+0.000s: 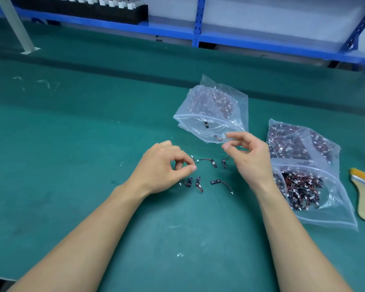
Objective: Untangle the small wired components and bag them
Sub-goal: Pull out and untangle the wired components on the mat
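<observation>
Head view: left hand [164, 165] is pinching a wired component [192, 157] over the table [72, 144]; right hand [248, 158] is hovering loosely curled and empty beside the clear bag [211, 114].

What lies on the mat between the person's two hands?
Head view: one loose wired component and another lie on the green mat between the left hand and right hand.

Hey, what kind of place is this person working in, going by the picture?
Most likely an electronics assembly or packing workshop. A green bench mat holds clear zip bags stuffed with small wired components, and blue metal racking runs behind the bench.
</observation>
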A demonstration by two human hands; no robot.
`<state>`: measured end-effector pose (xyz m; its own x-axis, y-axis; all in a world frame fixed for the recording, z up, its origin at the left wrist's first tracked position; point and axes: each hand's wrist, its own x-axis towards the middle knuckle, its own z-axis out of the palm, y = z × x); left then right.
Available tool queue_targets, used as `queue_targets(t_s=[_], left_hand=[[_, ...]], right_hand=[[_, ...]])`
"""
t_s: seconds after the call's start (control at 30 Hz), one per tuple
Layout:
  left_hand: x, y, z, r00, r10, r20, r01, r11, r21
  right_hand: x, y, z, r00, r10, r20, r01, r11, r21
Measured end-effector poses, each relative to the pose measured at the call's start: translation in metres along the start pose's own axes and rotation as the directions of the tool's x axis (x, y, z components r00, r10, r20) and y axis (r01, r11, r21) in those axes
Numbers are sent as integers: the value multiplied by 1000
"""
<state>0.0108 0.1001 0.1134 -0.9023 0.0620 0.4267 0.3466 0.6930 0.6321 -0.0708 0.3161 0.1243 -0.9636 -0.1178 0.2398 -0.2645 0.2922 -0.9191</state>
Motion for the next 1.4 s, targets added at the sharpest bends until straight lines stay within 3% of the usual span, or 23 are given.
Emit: queue_targets(t_s=[0.1, 0.2, 0.33, 0.53, 0.73, 0.83, 0.93, 1.07, 1.23, 1.4], left_hand=[[-2, 5, 5, 989, 52, 141, -65, 994, 92], [-1, 7, 10, 973, 75, 219, -115, 978, 175], [0, 6, 14, 965, 126, 231, -176, 961, 212], [-1, 9, 23, 950, 165, 265, -204, 971, 127], [3, -7, 3, 996, 80, -25, -78, 993, 88], [6, -20, -10, 982, -48, -185, 60, 997, 57], [8, -34, -19, 949, -141, -281, 158, 987, 39], [8, -45, -20, 920, -277, -277, 285, 958, -12], [9, -59, -20, 869, -424, -257, 419, 905, -76], [9, -65, -18, 848, -483, -219, 466, 876, -125]], right_hand=[[-4, -1, -7, 981, -39, 189, 76, 978, -194], [-7, 0, -11, 916, 3, 401, 178, 893, -413], [-7, 2, -14, 845, 129, 519, 163, 863, -479], [-4, 3, -21, 844, 176, 507, 143, 837, -528], [-5, 4, -23, 833, 237, 500, 111, 814, -570], [-5, 5, -24, 812, 281, 511, 91, 804, -588], [-3, 7, -23, 838, 251, 485, 92, 811, -578], [-3, 8, -22, 864, 199, 462, 86, 847, -525], [-2, 12, -20, 856, 225, 465, 96, 816, -571], [0, 17, -22, 872, 196, 449, 95, 831, -548]])
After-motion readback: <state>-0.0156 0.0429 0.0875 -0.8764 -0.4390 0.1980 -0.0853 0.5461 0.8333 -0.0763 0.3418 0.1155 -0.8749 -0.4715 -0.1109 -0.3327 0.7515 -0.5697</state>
